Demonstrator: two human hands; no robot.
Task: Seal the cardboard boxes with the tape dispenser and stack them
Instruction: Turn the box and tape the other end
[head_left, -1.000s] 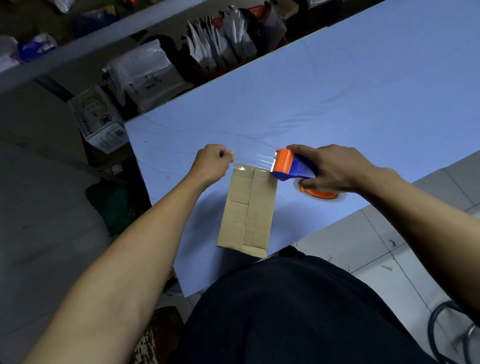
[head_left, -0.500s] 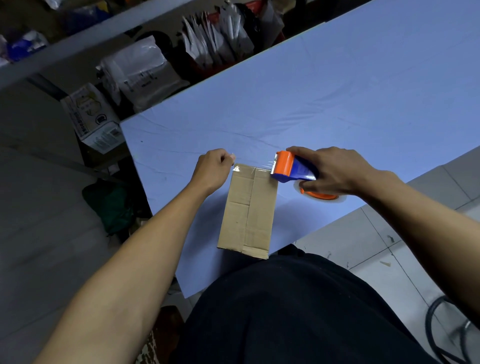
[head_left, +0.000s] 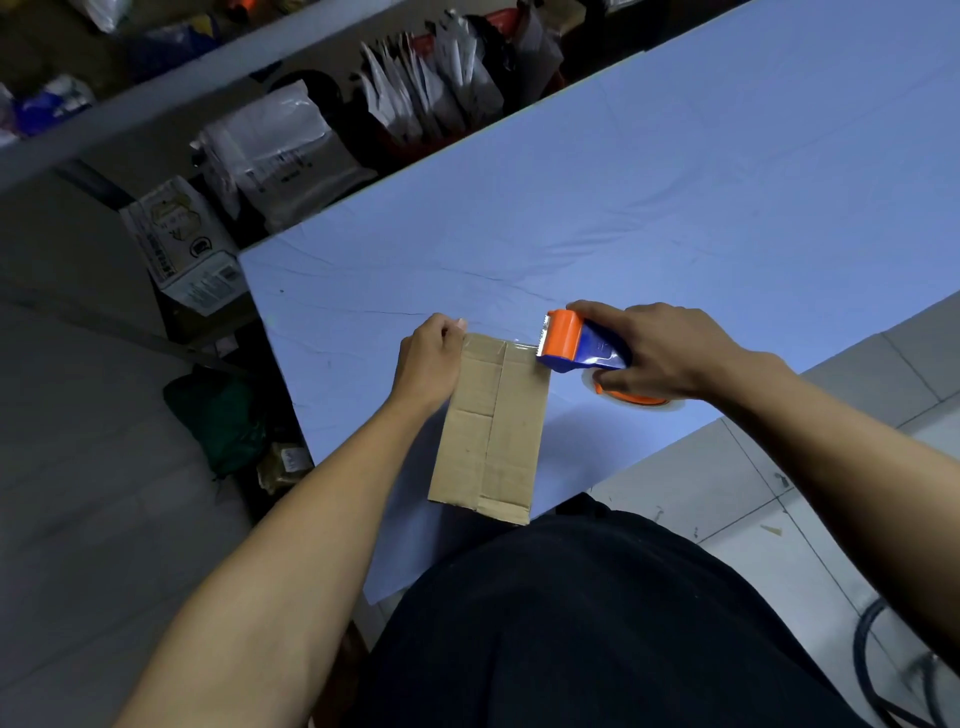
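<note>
A small brown cardboard box (head_left: 491, 426) lies on the blue table (head_left: 675, 208) near its front corner, flaps closed with a seam down the middle. My left hand (head_left: 428, 361) is curled at the box's far left corner and pinches the end of the clear tape down there. My right hand (head_left: 657, 351) grips the orange and blue tape dispenser (head_left: 576, 343) at the box's far right corner. A short strip of clear tape runs across the box's far edge between the two hands.
Beyond the table's left edge the floor holds a printed white carton (head_left: 182, 249), plastic mailer bags (head_left: 280, 156) and a dark green bag (head_left: 218, 415). A grey shelf rail (head_left: 156, 109) crosses the top left. Tiled floor and a cable (head_left: 872, 675) lie to the right.
Both hands have come down onto the box. The tape that was stretched above the far edge now lies on the cardboard, with the dispenser at the right corner.
</note>
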